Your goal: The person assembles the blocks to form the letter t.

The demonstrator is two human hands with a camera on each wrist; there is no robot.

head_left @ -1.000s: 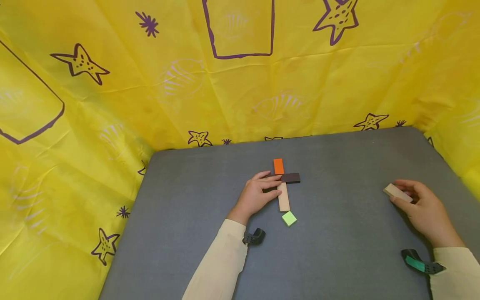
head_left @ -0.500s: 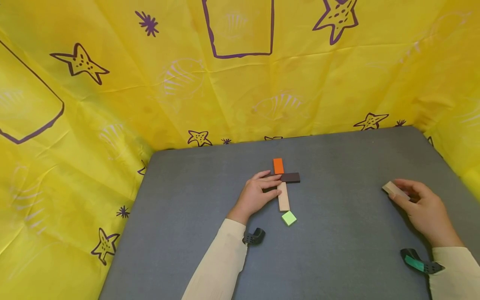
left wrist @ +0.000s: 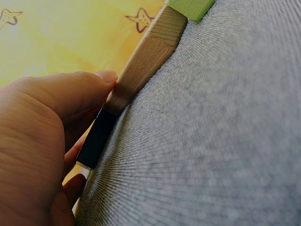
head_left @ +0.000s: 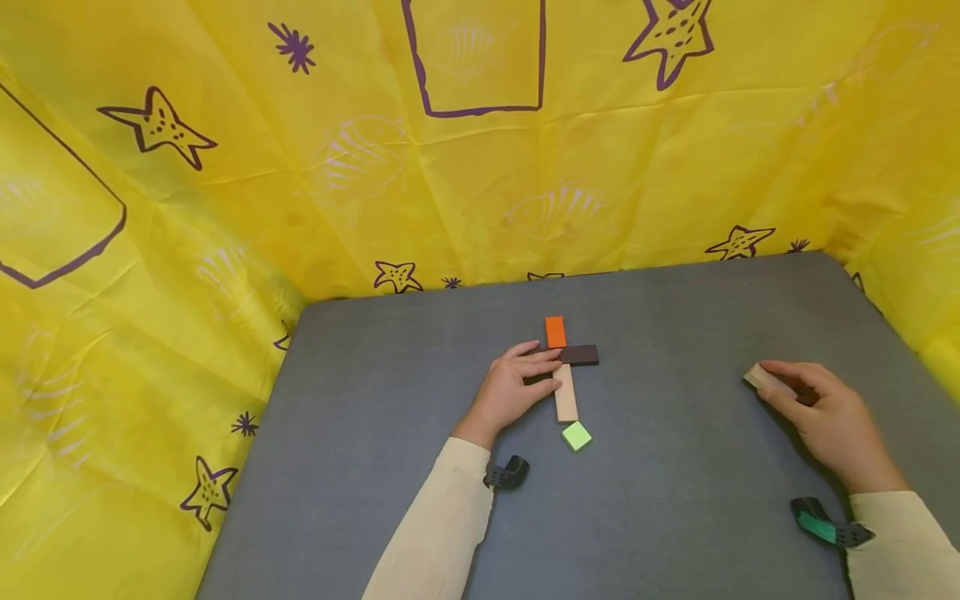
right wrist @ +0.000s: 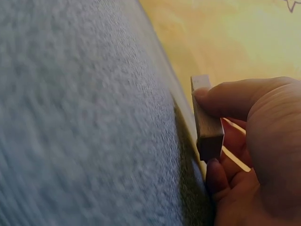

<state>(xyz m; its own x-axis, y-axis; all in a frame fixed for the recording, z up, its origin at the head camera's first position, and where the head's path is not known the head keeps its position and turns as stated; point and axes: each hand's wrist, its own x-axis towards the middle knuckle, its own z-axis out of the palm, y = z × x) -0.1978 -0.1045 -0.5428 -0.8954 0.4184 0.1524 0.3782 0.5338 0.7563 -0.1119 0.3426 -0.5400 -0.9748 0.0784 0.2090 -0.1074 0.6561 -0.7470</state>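
In the head view my left hand (head_left: 510,387) lies over a row of flat blocks, fingers stretched across the dark brown block (head_left: 581,355). Its thumb touches the pale wooden block (head_left: 566,396), as the left wrist view also shows at the side of that wooden block (left wrist: 148,56). An orange block (head_left: 555,332) sits beyond the dark one. At the near end a light green block (head_left: 577,437) is turned cornerwise. Off to the right, my right hand (head_left: 836,417) pinches another pale wooden block (head_left: 767,382) between thumb and fingers, low over the table.
The grey table (head_left: 660,500) ends at a yellow cloth (head_left: 480,183) printed with starfish and fish, which hangs behind and at both sides. A black wrist strap (head_left: 508,472) is on the left arm, and one with a green patch (head_left: 817,527) on the right.
My right hand has moved a little to the left, carrying the pale wooden block. The left hand and the row of blocks stay where they were.
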